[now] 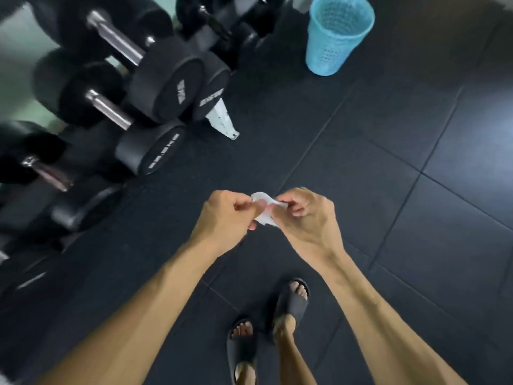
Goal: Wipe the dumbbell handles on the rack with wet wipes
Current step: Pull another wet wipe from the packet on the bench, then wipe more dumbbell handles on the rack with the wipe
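Observation:
A small crumpled white wet wipe [264, 210] is held between both hands over the dark floor, in the middle of the view. My left hand [226, 218] pinches its left side and my right hand [304, 218] pinches its right side. Black dumbbells with silver handles [115, 37] [108, 109] lie on the rack [222, 120] at the upper left, well away from both hands. A lower dumbbell handle [47, 172] is blurred at the far left.
A light blue mesh waste basket [337, 34] stands on the floor at the top right. Dark rubber floor tiles [388, 162] spread to the right. My feet in black slides [266, 329] are at the bottom centre. The rack's white foot sticks out onto the floor.

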`<state>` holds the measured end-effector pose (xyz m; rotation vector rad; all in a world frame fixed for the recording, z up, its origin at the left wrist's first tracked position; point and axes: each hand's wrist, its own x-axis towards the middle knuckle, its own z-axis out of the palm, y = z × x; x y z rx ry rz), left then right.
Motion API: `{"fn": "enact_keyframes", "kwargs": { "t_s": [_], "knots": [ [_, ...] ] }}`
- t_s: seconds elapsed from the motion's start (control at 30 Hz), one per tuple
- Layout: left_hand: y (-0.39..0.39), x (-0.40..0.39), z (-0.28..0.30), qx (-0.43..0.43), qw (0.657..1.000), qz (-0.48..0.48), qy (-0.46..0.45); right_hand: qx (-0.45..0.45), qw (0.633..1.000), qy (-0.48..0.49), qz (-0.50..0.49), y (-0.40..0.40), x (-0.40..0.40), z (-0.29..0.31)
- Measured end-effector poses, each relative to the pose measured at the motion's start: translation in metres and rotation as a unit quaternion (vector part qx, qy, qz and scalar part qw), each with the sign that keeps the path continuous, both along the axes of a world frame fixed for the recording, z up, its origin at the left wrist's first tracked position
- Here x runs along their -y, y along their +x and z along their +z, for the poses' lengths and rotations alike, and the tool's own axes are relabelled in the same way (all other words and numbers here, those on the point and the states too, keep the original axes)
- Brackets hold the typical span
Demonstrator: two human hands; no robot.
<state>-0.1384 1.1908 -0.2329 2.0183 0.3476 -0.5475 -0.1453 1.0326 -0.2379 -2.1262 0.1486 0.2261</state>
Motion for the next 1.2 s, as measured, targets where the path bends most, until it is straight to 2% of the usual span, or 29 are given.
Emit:
{"fn": "enact_keyframes", "kwargs": {
  "t_s": [0.07, 0.13, 0.2, 0.33, 0.43, 0.57, 0.63, 0.8, 0.93, 1.2],
  "knots": [
    [0.013, -0.021, 0.006, -0.064, 0.982, 0.118, -0.133, 0.021, 0.997, 0.027, 0.062, 0.017, -0.030, -0.002],
    [0.027, -0.044, 0.007, -0.079, 0.959, 0.182, -0.200, 0.016, 0.990, 0.047, 0.131, 0.037, -0.052, -0.004],
    [0.040, -0.065, 0.007, -0.045, 0.962, 0.199, -0.183, -0.020, 0.979, 0.070, 0.190, 0.062, -0.071, -0.002],
    [0.064, -0.101, 0.010, -0.009, 0.939, 0.308, -0.151, -0.019, 0.976, 0.103, 0.189, 0.116, -0.107, -0.001],
    [0.075, -0.126, 0.015, -0.008, 0.919, 0.357, -0.168, -0.037, 0.967, 0.107, 0.230, 0.144, -0.139, -0.002],
    [0.075, -0.163, 0.017, -0.010, 0.874, 0.431, -0.223, -0.029, 0.953, 0.103, 0.282, 0.160, -0.191, -0.011],
    [0.070, -0.184, 0.013, -0.010, 0.865, 0.452, -0.219, -0.021, 0.951, 0.099, 0.292, 0.160, -0.217, -0.017],
    [0.059, -0.234, -0.003, 0.038, 0.877, 0.464, -0.120, -0.022, 0.945, 0.086, 0.315, 0.156, -0.272, -0.037],
    [0.063, -0.274, -0.020, 0.047, 0.893, 0.422, -0.146, -0.030, 0.945, 0.067, 0.319, 0.161, -0.313, -0.052],
    [0.100, -0.317, -0.058, 0.043, 0.876, 0.439, -0.197, -0.048, 0.966, 0.025, 0.253, 0.187, -0.357, -0.069]
  ]
}}
